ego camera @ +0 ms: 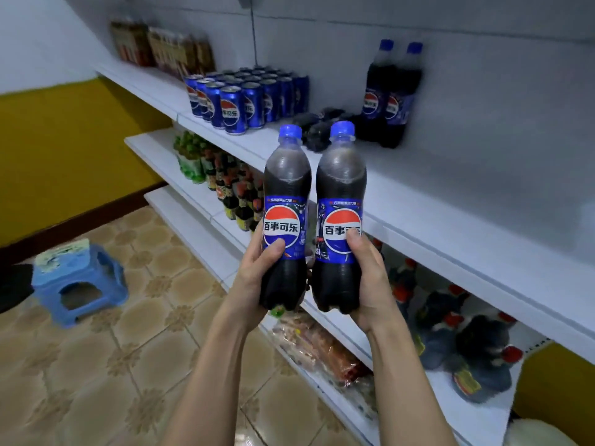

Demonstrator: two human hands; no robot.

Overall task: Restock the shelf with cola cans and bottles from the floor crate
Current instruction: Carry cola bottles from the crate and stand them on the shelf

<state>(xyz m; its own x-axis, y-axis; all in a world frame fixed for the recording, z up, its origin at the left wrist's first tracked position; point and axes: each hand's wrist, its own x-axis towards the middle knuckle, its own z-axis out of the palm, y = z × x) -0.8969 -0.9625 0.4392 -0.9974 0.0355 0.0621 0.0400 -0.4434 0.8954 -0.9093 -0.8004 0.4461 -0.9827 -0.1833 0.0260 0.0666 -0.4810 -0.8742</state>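
Both hands are raised in front of the white shelf (434,226), the left hand (257,272) grasping one upright cola bottle (285,217) and the right hand (367,278) grasping a second bottle (339,220) just beside it, with cola cans (244,98) and two standing bottles (391,91) farther back on that shelf.

Soft, even indoor light is falling across the scene, casting only faint shadows under the white shelf (450,226). The wide lens is bending straight edges toward the corners. The two held bottles (286,220) are showing sharp, while the far cans (231,107) and lower goods are blurring.
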